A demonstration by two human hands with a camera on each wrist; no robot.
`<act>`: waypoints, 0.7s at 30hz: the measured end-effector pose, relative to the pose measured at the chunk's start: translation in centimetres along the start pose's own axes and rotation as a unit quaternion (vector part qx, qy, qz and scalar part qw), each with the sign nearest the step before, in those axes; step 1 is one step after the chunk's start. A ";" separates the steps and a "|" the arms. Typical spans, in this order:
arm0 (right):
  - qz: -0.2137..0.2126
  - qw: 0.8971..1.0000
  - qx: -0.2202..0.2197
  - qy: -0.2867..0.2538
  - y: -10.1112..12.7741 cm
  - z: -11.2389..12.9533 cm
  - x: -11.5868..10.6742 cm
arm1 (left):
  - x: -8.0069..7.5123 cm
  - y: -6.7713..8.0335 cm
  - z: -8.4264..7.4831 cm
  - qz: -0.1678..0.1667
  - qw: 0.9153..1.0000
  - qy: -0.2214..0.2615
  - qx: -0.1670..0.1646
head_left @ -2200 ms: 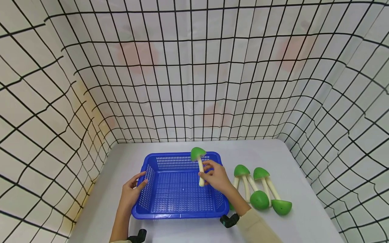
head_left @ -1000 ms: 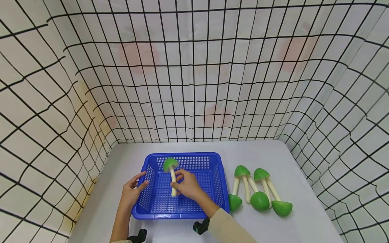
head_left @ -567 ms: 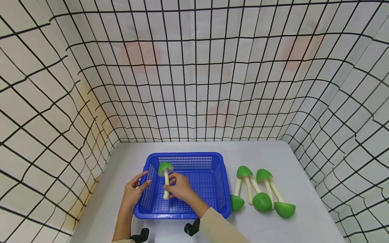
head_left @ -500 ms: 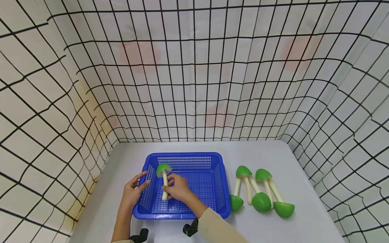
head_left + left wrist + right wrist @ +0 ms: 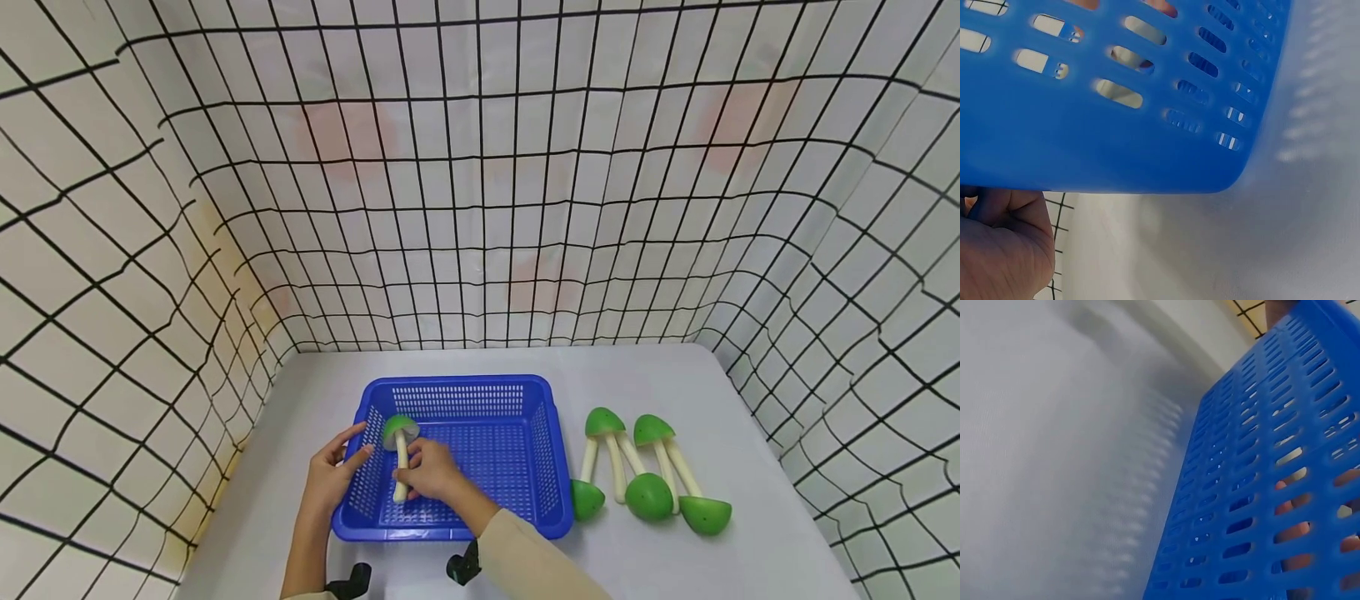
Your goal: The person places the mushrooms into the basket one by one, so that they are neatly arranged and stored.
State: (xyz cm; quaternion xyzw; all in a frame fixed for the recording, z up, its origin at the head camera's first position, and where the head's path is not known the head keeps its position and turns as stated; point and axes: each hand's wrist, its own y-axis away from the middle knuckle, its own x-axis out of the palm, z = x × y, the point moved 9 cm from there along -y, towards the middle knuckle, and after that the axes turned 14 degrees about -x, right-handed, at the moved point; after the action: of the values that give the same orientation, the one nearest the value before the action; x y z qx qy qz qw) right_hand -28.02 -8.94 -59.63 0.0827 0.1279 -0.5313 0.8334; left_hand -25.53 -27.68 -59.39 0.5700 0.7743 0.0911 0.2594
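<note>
Head view: right hand (image 5: 433,472) gripped toy mushroom (image 5: 398,454) stem, long axis front-to-back, cap away, inside basket (image 5: 457,387); left hand (image 5: 335,471) fingers relaxed, resting on left wall.

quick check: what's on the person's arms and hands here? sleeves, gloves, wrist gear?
Both hands are bare, no gloves. The right hand comes out of a long beige sleeve reaching the wrist. The left hand has a bare forearm; a beige cuff only shows at the bottom edge. Under each forearm hangs a small black wrist camera mount, the left one at. No cables or markings visible.
</note>
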 end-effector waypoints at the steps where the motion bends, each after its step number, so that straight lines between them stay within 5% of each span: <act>1: 0.002 1.000 0.003 -0.009 0.0 -0.1 0.1 | 0.0 0.0 0.0 0.000 1.000 0.004 0.000; 21: 0.037 0.999 -0.006 -0.014 0.4 -0.1 0.6 | 0.1 0.0 -0.1 0.017 1.000 0.023 0.001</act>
State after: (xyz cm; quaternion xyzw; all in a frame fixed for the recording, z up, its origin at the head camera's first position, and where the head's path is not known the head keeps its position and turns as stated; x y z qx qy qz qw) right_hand -27.48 -9.24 -59.93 0.0754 0.1164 -0.5004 0.8546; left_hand -25.64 -27.58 -59.32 0.5815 0.7701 0.1074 0.2393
